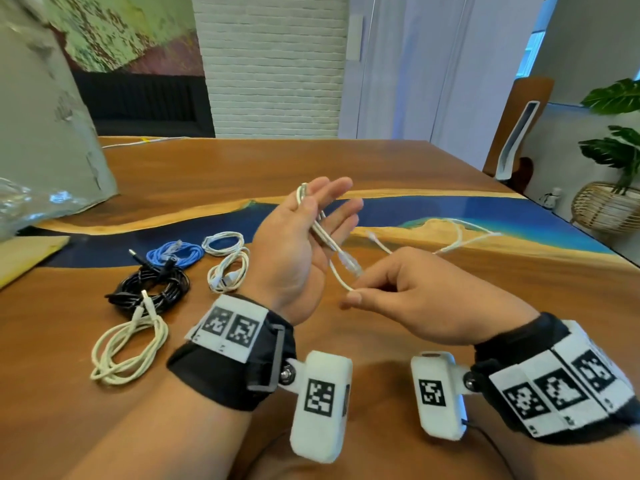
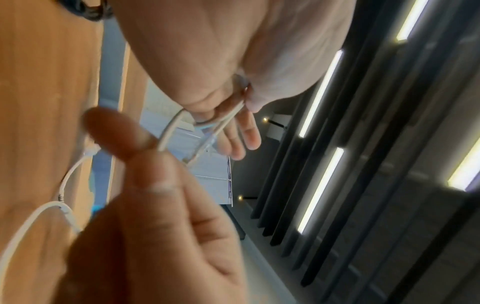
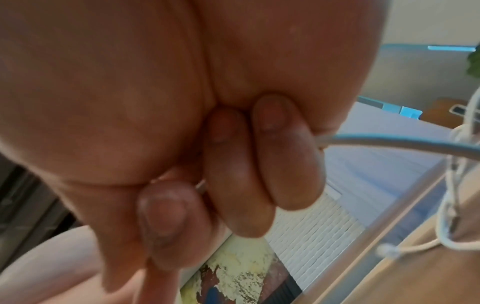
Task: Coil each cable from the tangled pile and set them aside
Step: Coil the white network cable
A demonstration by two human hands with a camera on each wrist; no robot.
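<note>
A thin white cable [image 1: 323,233] lies doubled along the palm of my raised left hand [image 1: 311,223], the thumb pressing it there while the fingers stay straight. Its clear plug [image 1: 352,265] hangs just below that hand. My right hand [image 1: 356,293], close in front, pinches the same cable between thumb and forefinger, the other fingers curled. The loose length [image 1: 460,237] trails right across the table. In the left wrist view the cable [image 2: 170,129] loops from the left hand's thumb to the right hand [image 2: 145,216]. In the right wrist view the cable [image 3: 389,140] leaves the curled fingers [image 3: 283,156].
Coiled cables lie left of my hands: blue [image 1: 176,256], two white [image 1: 223,242] [image 1: 228,271], black [image 1: 152,287], cream [image 1: 131,344]. On the wood-and-blue-resin table [image 1: 381,168], a grey bag [image 1: 52,133] and clear plastic [image 1: 20,202] sit far left. A chair [image 1: 519,133] stands at the right.
</note>
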